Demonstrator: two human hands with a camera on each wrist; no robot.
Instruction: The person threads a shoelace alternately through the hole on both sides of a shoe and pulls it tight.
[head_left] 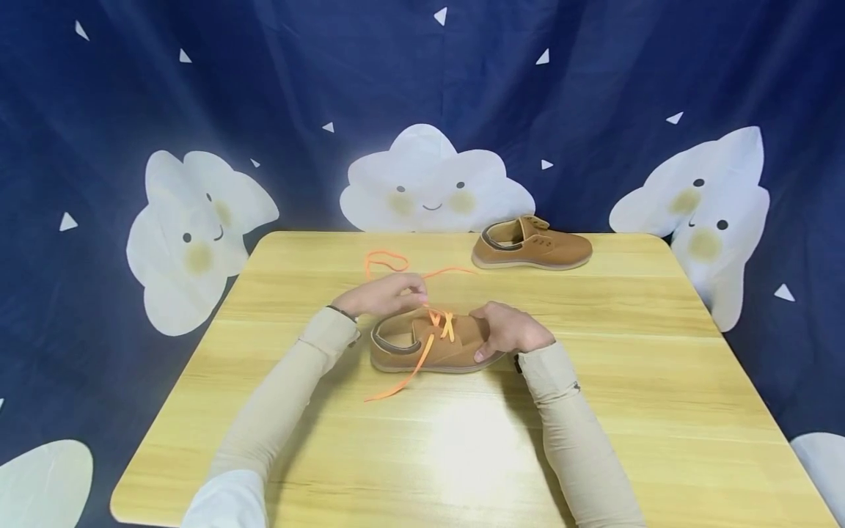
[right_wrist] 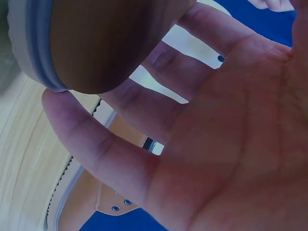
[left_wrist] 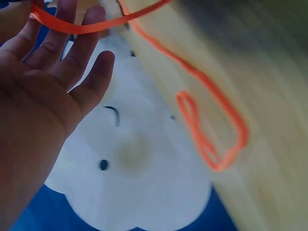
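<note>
A brown shoe (head_left: pixel 462 357) lies on its sole near the table's middle, toe to the right, with orange lace (head_left: pixel 422 358) crossed over its tongue. Above the shoe's opening, my left hand (head_left: pixel 386 295) pinches the lace between thumb and fingertips; in the left wrist view the lace (left_wrist: pixel 110 23) runs from the fingertips of that hand (left_wrist: pixel 48 82). My right hand (head_left: pixel 513 328) grips the toe end, thumb on the near side and fingers on the far side. The toe (right_wrist: pixel 106 43) rests against the fingers of the right hand (right_wrist: pixel 211 130) in the right wrist view.
A second brown shoe (head_left: pixel 551 249), with no lace in its eyelets, stands at the back edge of the wooden table (head_left: pixel 627 389). Loose orange lace (head_left: pixel 389 253) lies behind the left hand. A dark blue curtain (head_left: pixel 442 88) with white clouds hangs behind the table.
</note>
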